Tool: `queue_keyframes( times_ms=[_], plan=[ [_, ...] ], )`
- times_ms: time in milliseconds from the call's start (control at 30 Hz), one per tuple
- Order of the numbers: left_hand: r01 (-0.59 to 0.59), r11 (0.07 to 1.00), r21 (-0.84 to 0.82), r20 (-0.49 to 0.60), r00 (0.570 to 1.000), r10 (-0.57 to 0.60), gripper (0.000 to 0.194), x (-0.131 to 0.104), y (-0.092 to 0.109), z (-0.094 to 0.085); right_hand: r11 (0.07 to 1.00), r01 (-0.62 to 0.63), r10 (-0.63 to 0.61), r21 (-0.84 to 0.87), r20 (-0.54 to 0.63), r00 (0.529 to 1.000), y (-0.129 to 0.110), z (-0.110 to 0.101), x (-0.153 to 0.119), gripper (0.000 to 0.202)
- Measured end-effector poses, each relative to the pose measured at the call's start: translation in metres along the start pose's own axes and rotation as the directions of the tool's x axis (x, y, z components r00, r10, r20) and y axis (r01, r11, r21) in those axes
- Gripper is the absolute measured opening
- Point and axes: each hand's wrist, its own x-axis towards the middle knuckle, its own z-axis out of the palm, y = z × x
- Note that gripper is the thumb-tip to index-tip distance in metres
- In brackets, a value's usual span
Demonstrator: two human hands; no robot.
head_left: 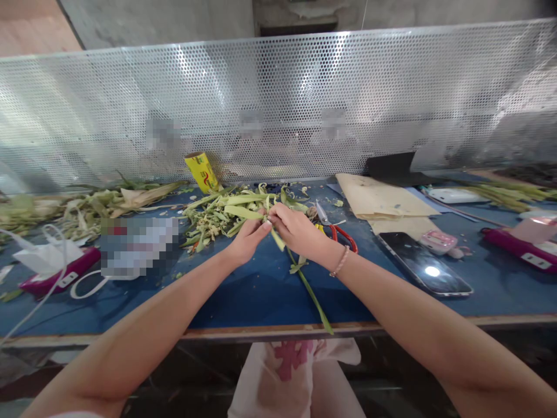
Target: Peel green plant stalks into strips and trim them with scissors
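Observation:
Over the blue table, my left hand (249,239) and my right hand (298,231) meet, fingers pinched around a green leafy stem (311,290). Its lower end slants down toward the front edge of the table, while pale leaves stick out between and to the left of my hands. Exactly where the fingertips grip is partly hidden. A heap of green leaf scraps (206,223) lies just beyond and left of my left hand. Scissors with red handles (343,235) rest beside my right wrist, partly covered by it.
Behind the blue table (261,302) stands a perforated metal screen (287,87). A yellow roll (203,172) leans near it. At right lie brown paper (383,197), a phone (422,264) and a purple power strip (520,248). Another power strip (65,273) and plant piles (113,203) are left.

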Motion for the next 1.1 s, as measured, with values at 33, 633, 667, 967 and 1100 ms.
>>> queue_keyframes(
  times_ms=[33, 633, 667, 967, 1100],
  plan=[
    [0.022, 0.994, -0.105, 0.006, 1.000, -0.022, 0.037, -0.001, 0.000, 0.002, 1.000, 0.010, -0.010, 0.009, -0.012, 1.000, -0.002, -0.001, 0.000, 0.009],
    [0.246, 0.761, -0.600, 0.069, 0.964, -0.257, 0.012, -0.002, 0.029, 0.007, 0.800, -0.178, 0.207, 0.574, 0.015, 0.978, -0.010, 0.001, 0.005, 0.017],
    [0.231, 0.774, -0.590, 0.039, 0.965, -0.258, 0.013, 0.000, 0.025, 0.007, 0.822, -0.180, 0.222, 0.540, -0.012, 0.975, -0.005, 0.001, 0.005, 0.018],
    [-0.011, 1.000, -0.015, -0.126, 0.992, 0.010, 0.016, 0.007, 0.005, -0.005, 0.996, -0.032, 0.004, -0.083, -0.318, 0.948, 0.014, -0.013, 0.001, 0.014],
    [-0.063, 0.995, 0.074, -0.081, 0.994, 0.069, 0.014, 0.005, 0.009, -0.006, 0.941, 0.104, -0.144, -0.322, -0.103, 0.984, 0.015, -0.011, 0.001, 0.011]
  ],
)
